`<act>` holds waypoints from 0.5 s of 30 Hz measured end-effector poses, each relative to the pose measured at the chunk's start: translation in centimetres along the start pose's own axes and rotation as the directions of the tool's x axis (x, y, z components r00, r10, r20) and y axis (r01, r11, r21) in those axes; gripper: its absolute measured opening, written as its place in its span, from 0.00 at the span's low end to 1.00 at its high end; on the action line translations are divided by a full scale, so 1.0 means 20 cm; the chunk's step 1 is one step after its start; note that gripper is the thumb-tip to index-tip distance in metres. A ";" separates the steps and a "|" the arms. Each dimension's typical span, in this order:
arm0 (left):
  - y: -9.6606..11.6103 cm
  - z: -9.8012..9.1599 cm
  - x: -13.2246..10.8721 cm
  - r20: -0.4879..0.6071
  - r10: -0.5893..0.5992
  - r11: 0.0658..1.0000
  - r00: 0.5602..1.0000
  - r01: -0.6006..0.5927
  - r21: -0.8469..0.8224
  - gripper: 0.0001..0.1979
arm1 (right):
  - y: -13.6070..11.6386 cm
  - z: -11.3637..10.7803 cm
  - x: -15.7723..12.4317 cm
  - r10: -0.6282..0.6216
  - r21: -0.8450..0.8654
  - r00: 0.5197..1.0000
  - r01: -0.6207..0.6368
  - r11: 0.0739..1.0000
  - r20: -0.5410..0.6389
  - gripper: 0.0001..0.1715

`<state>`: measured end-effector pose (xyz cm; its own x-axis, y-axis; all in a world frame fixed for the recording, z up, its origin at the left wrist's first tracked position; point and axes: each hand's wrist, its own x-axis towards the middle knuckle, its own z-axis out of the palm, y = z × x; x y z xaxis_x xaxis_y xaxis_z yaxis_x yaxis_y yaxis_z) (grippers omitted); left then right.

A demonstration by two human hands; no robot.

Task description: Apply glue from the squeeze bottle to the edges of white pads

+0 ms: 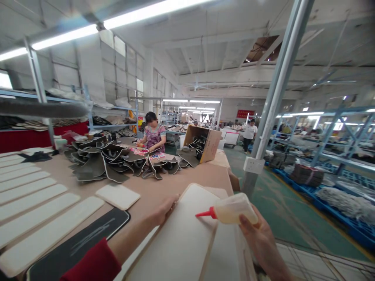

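My right hand [261, 238] is wrapped round a soft plastic glue bottle [233, 210] with a red nozzle, which points left over a cream-coloured panel [181, 238]. My left hand [164, 208], in a red sleeve, grips the panel's far left edge with curled fingers. The panel lies tilted on the brown worktable [181, 177] in front of me.
Long cream strips [35, 210] lie in rows at the left, with a small cream pad [117, 196] and a black panel [79, 240] beside them. A heap of dark cut pieces [117, 162] and an open cardboard box [205, 144] sit further back, where a seated person [154, 136] works. A steel post [272, 101] and blue racks [331, 156] stand at the right.
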<state>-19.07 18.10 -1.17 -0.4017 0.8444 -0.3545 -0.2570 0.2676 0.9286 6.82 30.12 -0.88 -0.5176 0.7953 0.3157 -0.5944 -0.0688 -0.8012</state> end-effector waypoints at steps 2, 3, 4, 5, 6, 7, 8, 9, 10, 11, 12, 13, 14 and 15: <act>0.01 0.01 -0.03 0.107 -0.002 1.000 0.994 0.000 0.027 0.20 | 0.00 -0.01 0.01 0.010 0.004 1.000 -0.010 1.000 0.010 0.33; 0.01 0.01 -0.04 0.181 0.008 0.999 0.983 -0.015 0.037 0.23 | -0.01 -0.01 0.02 0.011 -0.004 1.000 -0.011 1.000 0.012 0.34; 0.02 0.02 -0.05 0.251 0.022 0.999 0.968 -0.033 0.041 0.27 | -0.02 -0.02 0.02 0.006 -0.015 1.000 -0.006 1.000 0.008 0.36; 0.02 0.02 -0.07 0.306 0.027 0.998 0.951 -0.041 0.039 0.30 | -0.03 -0.03 0.03 -0.001 -0.026 1.000 0.001 1.000 -0.002 0.39; 0.03 0.02 -0.08 0.346 0.020 0.999 0.938 -0.034 0.032 0.32 | -0.05 -0.04 0.04 -0.011 -0.039 1.000 0.010 0.999 -0.020 0.42; 0.03 0.02 -0.08 0.373 0.011 1.000 0.928 -0.020 0.020 0.34 | -0.07 -0.05 0.05 -0.027 -0.048 0.999 0.024 0.999 -0.045 0.45; 0.03 0.02 -0.09 0.387 0.005 1.000 0.922 -0.007 0.004 0.35 | -0.08 -0.06 0.06 -0.036 -0.055 0.997 0.033 0.998 -0.065 0.47; 0.03 0.01 -0.09 0.389 0.002 1.000 0.921 0.003 -0.013 0.37 | -0.10 -0.07 0.06 -0.043 -0.058 0.996 0.038 0.998 -0.080 0.48; 0.03 0.01 -0.09 0.384 0.000 0.999 0.923 0.012 -0.030 0.39 | -0.11 -0.08 0.06 -0.042 -0.060 0.995 0.036 0.998 -0.087 0.48; 0.03 0.00 -0.09 0.379 0.000 0.999 0.925 0.019 -0.045 0.40 | -0.12 -0.09 0.06 -0.039 -0.059 0.995 0.034 0.998 -0.086 0.46; 0.03 0.00 -0.08 0.372 0.001 0.998 0.928 0.022 -0.058 0.42 | -0.12 -0.10 0.06 -0.042 -0.052 0.995 0.038 0.998 -0.085 0.44; 0.03 0.00 -0.08 0.364 0.005 0.997 0.931 0.022 -0.070 0.43 | -0.12 -0.11 0.05 -0.048 -0.041 0.995 0.045 0.998 -0.086 0.41; 0.03 -0.01 -0.08 0.355 0.011 0.997 0.935 0.018 -0.079 0.44 | -0.12 -0.11 0.05 -0.060 -0.030 0.994 0.057 0.998 -0.093 0.38; 0.03 0.00 -0.08 0.346 0.018 0.996 0.938 0.013 -0.086 0.46 | -0.12 -0.12 0.05 -0.075 -0.020 0.992 0.074 0.997 -0.104 0.36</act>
<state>-18.66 16.91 -0.14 -0.0773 0.9575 -0.2779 -0.3371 0.2372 0.9111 9.22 32.58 0.24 -0.4043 0.8567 0.3204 -0.6182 0.0022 -0.7860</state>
